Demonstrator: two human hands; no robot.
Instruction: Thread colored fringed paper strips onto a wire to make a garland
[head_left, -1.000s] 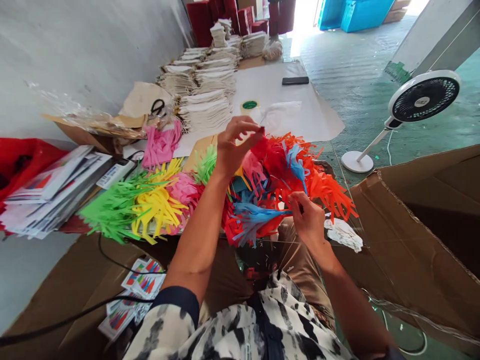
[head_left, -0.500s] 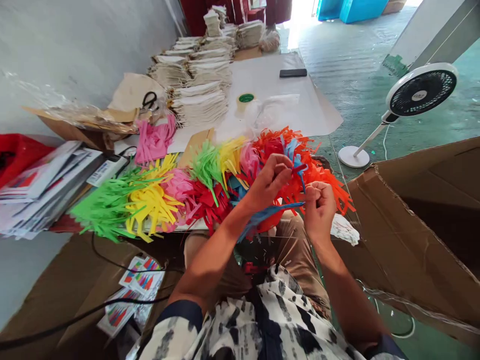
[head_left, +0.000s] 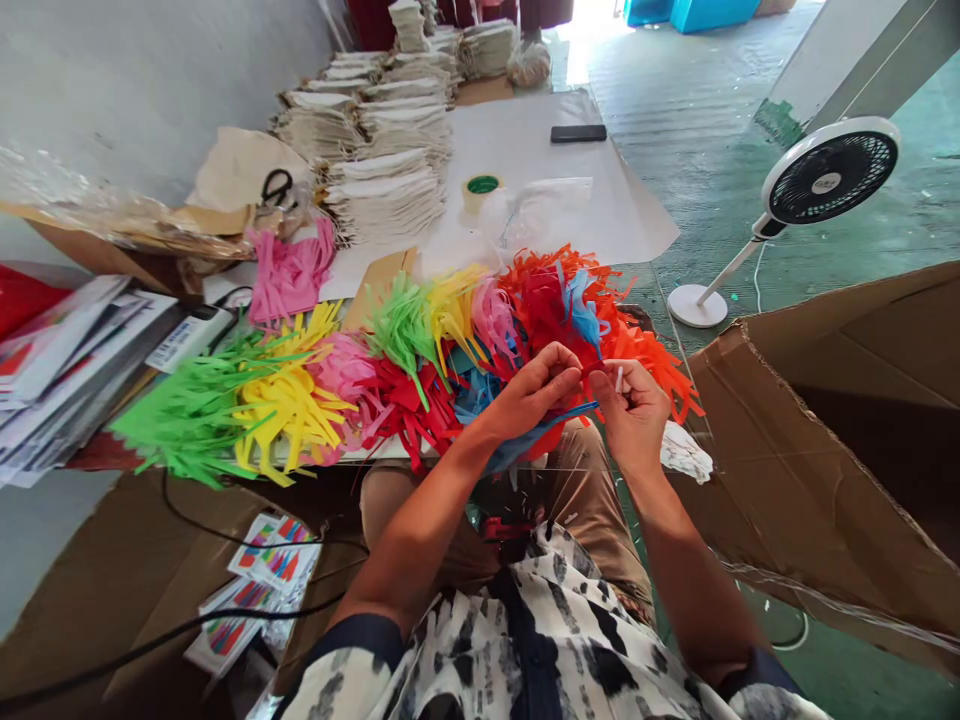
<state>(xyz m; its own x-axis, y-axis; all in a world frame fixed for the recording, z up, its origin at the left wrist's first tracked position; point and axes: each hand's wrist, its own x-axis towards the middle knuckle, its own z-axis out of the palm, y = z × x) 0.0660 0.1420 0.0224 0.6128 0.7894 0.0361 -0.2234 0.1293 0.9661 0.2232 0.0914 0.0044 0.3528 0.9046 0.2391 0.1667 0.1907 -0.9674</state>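
Observation:
Fringed tassels in green (head_left: 184, 415), yellow (head_left: 289, 405), pink, red (head_left: 420, 405), blue and orange (head_left: 649, 360) lie in a row along the table's near edge. My left hand (head_left: 536, 390) has its fingers closed at the middle of the blue and red strips. Close beside it on the right, my right hand (head_left: 630, 400) pinches the end of the blue strips (head_left: 581, 408), and a small white piece sticks up from its fingers. The fingertips of both hands nearly meet. What exactly my left fingertips hold is hidden.
Stacks of white bundles (head_left: 390, 195), a tape roll (head_left: 481, 190), a black phone (head_left: 578, 133) and scissors (head_left: 277, 187) are on the table. A white fan (head_left: 829, 180) stands at the right, behind an open cardboard box (head_left: 795, 470). Printed cards (head_left: 259, 570) lie lower left.
My left hand has moved down and closer to my right hand. A white piece now shows in my right fingers. The whole view has shifted slightly.

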